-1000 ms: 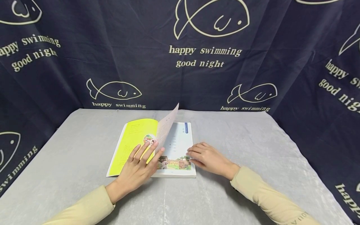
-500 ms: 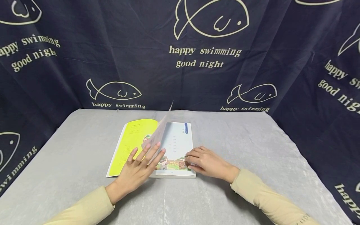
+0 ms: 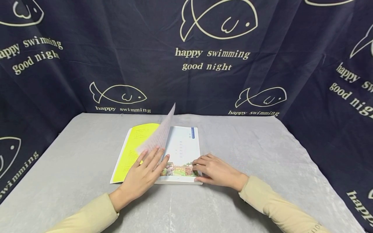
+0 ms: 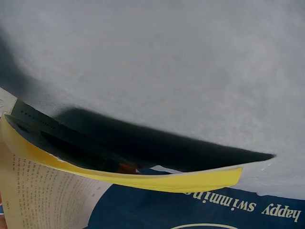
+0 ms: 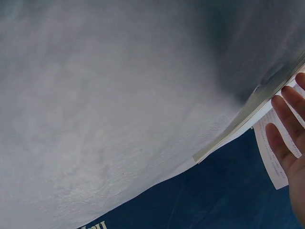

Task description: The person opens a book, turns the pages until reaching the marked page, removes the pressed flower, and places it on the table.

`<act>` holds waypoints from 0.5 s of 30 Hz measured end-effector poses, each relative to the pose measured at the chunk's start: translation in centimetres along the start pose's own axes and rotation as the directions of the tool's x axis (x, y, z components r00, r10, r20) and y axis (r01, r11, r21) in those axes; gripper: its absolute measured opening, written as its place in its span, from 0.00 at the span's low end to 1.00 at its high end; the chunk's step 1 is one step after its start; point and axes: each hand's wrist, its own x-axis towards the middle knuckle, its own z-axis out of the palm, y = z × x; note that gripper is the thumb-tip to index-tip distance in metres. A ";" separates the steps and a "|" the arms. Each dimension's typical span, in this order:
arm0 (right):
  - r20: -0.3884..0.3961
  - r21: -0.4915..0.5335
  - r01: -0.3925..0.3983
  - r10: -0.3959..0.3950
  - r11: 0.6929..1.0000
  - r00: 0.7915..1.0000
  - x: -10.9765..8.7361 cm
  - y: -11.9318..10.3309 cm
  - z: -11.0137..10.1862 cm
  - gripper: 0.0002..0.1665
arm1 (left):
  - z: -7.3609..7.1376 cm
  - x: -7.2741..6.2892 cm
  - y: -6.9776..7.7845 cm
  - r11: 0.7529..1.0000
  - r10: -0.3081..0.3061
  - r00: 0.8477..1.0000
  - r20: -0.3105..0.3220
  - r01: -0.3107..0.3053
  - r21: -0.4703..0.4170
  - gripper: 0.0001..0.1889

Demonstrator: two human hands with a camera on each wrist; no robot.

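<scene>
An open book (image 3: 180, 136) lies in the middle of the table in the head view. Its left side shows a bright yellow page (image 3: 123, 158); the right side is pale blue with a picture along the bottom. One pale, printed leaf (image 3: 158, 134) stands up near the spine and leans left. My left hand (image 3: 142, 176) lies with extended fingers over the lower part of this leaf and the gutter. My right hand (image 3: 217, 171) rests with relaxed fingers on the book's lower right edge. In the left wrist view, the yellow page (image 4: 190, 181) curves upward.
A grey cloth (image 3: 73, 161) covers the table under the book. Dark blue curtains (image 3: 163, 81) with fish drawings and lettering stand behind the table and at both sides.
The raised leaf has tipped further left, covering more of the yellow page and uncovering the blue one. The left hand stays nearly in place; the right hand has shifted slightly toward me.
</scene>
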 end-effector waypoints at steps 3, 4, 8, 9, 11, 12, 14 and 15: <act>0.015 -0.010 -0.002 0.002 1.000 1.000 0.0 -0.1 -0.1 0.20 | 0.0 0.0 0.0 1.000 -0.011 1.000 0.028 0.012 -0.003 0.24; 0.020 -0.011 -0.005 0.006 1.000 1.000 0.0 -0.1 -0.1 0.20 | 0.0 0.0 0.0 1.000 -0.014 0.999 0.035 0.014 -0.002 0.24; 0.043 -0.007 -0.018 0.019 1.000 0.999 0.0 -0.2 -0.3 0.23 | -0.1 0.0 -0.1 1.000 -0.025 0.998 0.065 0.025 -0.004 0.24; 0.049 -0.006 -0.023 0.023 1.000 0.999 0.0 -0.2 -0.3 0.23 | -0.1 0.0 -0.1 1.000 -0.028 0.997 0.071 0.029 -0.007 0.24; 0.059 -0.003 -0.028 0.028 1.000 0.998 0.0 -0.2 -0.4 0.24 | 0.0 -0.1 -0.1 0.999 -0.034 0.996 0.083 0.035 -0.010 0.25; 0.061 -0.003 -0.030 0.030 1.000 0.998 0.0 -0.2 -0.4 0.24 | 0.0 -0.1 -0.1 0.999 -0.038 0.995 0.089 0.039 -0.010 0.25; 0.064 0.000 -0.032 0.032 0.999 0.997 0.1 -0.2 -0.5 0.23 | 0.0 -0.1 -0.1 0.999 -0.042 0.995 0.093 0.043 -0.007 0.25; 0.063 0.001 -0.031 0.031 1.000 0.998 0.1 -0.2 -0.5 0.22 | 0.0 -0.1 -0.1 0.999 -0.044 0.995 0.093 0.045 -0.006 0.24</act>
